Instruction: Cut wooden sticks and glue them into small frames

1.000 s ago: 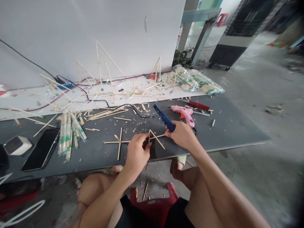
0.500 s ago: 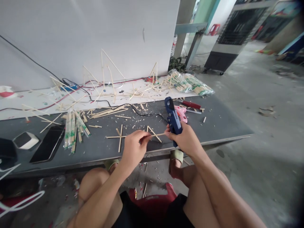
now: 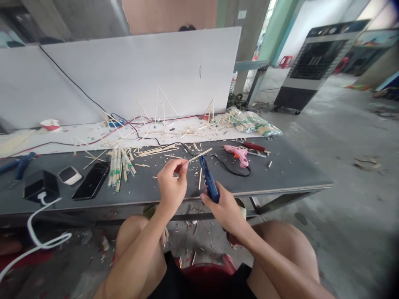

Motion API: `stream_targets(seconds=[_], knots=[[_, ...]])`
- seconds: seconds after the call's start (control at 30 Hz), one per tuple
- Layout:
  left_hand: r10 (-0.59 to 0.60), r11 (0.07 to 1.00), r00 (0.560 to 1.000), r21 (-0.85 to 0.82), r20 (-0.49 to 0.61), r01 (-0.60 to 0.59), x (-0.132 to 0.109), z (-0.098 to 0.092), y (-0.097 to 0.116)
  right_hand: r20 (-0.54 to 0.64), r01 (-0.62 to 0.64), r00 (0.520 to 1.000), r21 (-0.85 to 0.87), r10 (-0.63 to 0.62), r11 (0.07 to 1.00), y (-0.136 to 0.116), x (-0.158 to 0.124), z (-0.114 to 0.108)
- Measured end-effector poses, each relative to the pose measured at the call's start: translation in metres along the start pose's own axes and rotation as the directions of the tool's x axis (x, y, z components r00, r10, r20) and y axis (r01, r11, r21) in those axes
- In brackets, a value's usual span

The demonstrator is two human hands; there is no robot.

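Stick (image 3: pixel 195 156) pinched in your left hand (image 3: pixel 171 186), over desk's (image 3: pixel 280 174) near edge. Your right hand (image 3: pixel 225 209) grips blue tool (image 3: pixel 208 182). Some stick frames (image 3: pixel 162 118) stand done at far edge; many sticks (image 3: pixel 120 165) lie unused.

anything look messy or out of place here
Bamboo offcuts and splinters lie strewn over the grey table beyond the left hand, which pinches a stick, and the right hand, gripping a blue tool; more litter the floor.
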State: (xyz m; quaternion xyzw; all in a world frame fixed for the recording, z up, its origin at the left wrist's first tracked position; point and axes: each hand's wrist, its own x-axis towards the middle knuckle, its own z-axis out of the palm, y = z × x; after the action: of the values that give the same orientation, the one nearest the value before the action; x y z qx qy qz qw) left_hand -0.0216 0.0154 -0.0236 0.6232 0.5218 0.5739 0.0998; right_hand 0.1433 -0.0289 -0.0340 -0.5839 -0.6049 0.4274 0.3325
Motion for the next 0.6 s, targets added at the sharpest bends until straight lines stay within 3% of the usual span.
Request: stream_targets(seconds=[0.37,0.6], knots=[[0.193,0.972,0.979,0.124,0.072,-0.201,0.0004,-0.0068,0.0106,-0.002,0.022,1.0,-0.113,-0.022,0.993,-0.005,-0.0016,0.0042],[0.184,0.972,0.978,0.126,0.097,-0.196,-0.003,-0.0011,0.0105,0.011,0.022,1.0,-0.081,-0.022,0.996,-0.0065,-0.0019,0.0056]])
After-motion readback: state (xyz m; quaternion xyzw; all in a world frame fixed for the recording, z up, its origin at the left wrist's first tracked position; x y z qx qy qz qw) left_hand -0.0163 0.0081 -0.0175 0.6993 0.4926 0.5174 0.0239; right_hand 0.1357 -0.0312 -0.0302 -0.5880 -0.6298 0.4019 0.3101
